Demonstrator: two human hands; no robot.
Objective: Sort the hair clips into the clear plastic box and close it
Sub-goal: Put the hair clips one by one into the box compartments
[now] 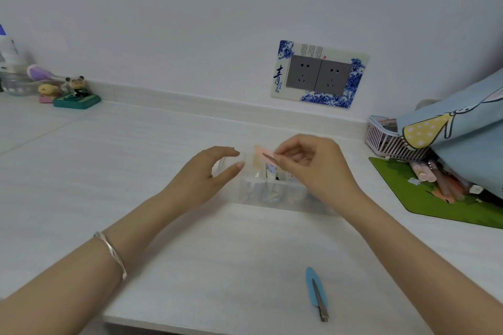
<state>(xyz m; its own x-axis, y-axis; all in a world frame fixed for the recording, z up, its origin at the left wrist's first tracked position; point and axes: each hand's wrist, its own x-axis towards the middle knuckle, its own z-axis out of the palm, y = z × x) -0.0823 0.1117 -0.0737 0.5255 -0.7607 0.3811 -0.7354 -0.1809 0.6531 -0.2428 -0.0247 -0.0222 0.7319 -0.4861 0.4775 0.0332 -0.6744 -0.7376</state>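
Note:
A clear plastic box stands open in the middle of the white table, with several patterned clips inside. My right hand pinches a pink hair clip above the box's far left part. My left hand hovers just left of the box, fingers curved and apart, holding nothing; its fingertips are close to the box's left wall. A blue hair clip with a metal prong lies near the table's front edge. The box's lid cannot be made out clearly.
A green mat with pens lies at the right, beside a pink basket and a blue patterned cloth. Small figurines and bottles stand at the far left. A double wall socket sits behind the box.

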